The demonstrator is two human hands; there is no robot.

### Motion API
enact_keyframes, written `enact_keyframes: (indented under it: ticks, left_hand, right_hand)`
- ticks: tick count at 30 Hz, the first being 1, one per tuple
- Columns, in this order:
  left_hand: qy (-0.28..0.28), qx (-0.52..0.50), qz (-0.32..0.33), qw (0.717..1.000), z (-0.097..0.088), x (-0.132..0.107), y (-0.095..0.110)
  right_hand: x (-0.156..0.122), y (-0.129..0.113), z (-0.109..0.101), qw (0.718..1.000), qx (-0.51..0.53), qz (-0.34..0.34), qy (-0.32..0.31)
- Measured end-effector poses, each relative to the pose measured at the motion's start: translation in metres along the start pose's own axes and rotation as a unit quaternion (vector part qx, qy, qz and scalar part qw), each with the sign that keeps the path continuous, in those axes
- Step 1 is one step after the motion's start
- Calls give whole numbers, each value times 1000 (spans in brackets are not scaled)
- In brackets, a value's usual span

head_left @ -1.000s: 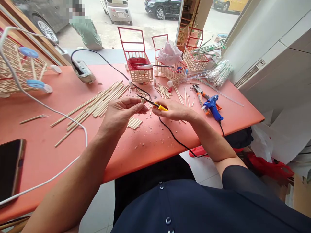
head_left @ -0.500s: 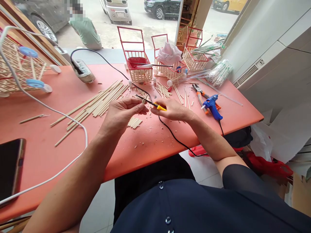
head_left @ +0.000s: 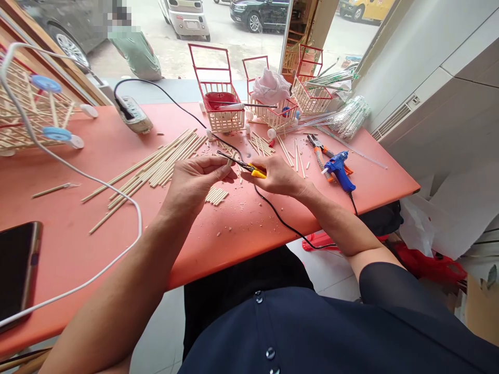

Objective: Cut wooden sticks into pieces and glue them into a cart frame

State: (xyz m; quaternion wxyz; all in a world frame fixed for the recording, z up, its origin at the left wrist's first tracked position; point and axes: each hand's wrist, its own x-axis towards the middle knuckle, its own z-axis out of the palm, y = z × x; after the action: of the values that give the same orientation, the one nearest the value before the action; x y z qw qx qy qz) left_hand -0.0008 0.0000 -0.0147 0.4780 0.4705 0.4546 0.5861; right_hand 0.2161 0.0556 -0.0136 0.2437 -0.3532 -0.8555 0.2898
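Observation:
My left hand is closed, thumb and fingertips pinching a short wooden stick upright above the table. Closed around the yellow handles of a slim, long-jawed black tool is my right hand; whether it is pliers or scissors I cannot tell. The tool's jaws point left and cross the stick at my left fingertips. Below my hands, a row of short cut sticks lies among crumbs. A pile of long wooden sticks rests left of my left hand.
Stick-built toy carts stand along the back. At right lie a blue glue gun and orange-handled pliers. A black cable runs under my hands. A power strip, white cable and phone occupy the left.
Both hands stay almost in place, the tool still against the stick. My right hand has shifted very slightly, and the handles look a little further apart.

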Motion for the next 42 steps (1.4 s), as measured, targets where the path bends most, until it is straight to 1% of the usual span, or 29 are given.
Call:
enact_keyframes:
  ticks: [4,7,9,13,17,20,23,27,30,36,42]
  left_hand:
    - [-4,-7,-9,1000,-2,2,-4]
    - [-5,-15,-11,1000,-3,4,-8]
    - [3,-3,-11,1000,-3,5,-8]
    - [26,54,-9,998,3,5,-6]
    - [54,96,20,994,8,3,-7]
    - [44,118,27,992,8,3,-9]
    - [37,111,29,993,7,1,-9]
    - [53,90,26,994,8,-1,-7]
    - [63,98,27,993,11,-2,-6]
    - [89,140,77,983,15,-4,-9]
    - [79,161,63,982,15,-4,-10]
  right_hand:
    - [0,-1,6,999,-41,10,13]
    - [3,-3,9,996,-82,36,16]
    - [5,-6,10,993,-106,54,4]
    - [7,-14,6,988,-130,79,-29]
    - [6,-19,1,987,-122,105,-30]
    - [5,-21,0,985,-118,119,-32]
    - [5,-22,1,984,-115,128,-35]
    - [6,-24,2,983,-110,140,-37]
    - [7,-23,3,984,-95,141,-50]
    - [7,-22,0,987,-37,142,-65]
    - [8,-16,3,988,-20,138,-63]
